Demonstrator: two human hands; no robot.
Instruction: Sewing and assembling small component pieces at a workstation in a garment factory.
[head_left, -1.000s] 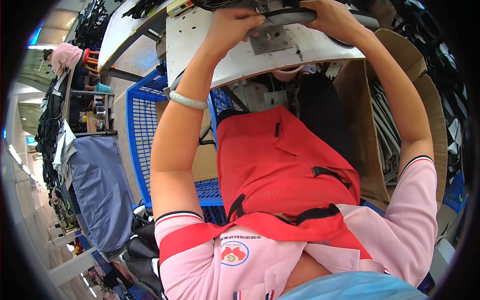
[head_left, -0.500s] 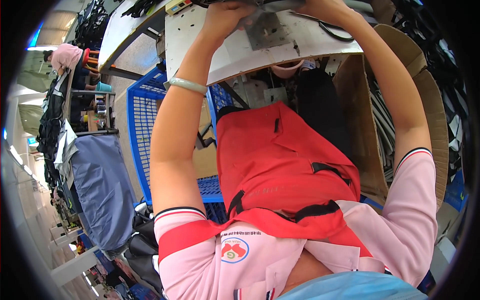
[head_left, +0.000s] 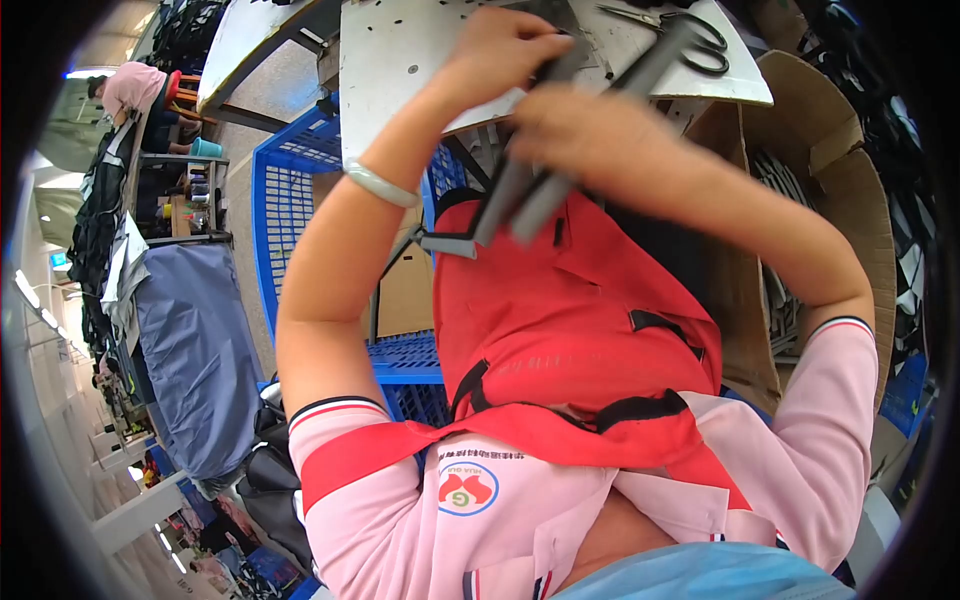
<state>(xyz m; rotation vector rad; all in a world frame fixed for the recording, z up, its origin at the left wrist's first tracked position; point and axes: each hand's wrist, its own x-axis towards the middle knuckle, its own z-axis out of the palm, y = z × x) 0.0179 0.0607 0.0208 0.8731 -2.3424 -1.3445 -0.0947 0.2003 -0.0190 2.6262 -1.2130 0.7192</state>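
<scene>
Over the near edge of the white table, my left hand is closed, its thumb and fingers pinching a grey fabric strip. My right hand, blurred by motion, curls over the strip just below and to the right; its fingertips are smeared. From the hands, grey lengths hang down in front of the red apron; one lower end has a black edge. I cannot tell how many separate pieces there are. Scissors with black handles lie on the table to the right of the hands.
The white table carries small dark scraps. A blue plastic crate holding cardboard stands below at left. At right, an open cardboard box contains stacked grey strips. A person in pink sits far left.
Both hands have come nearer from the far part of the table. My right hand has swung left and inward, and the grey lengths now hang over the apron. The scissors have come into view.
</scene>
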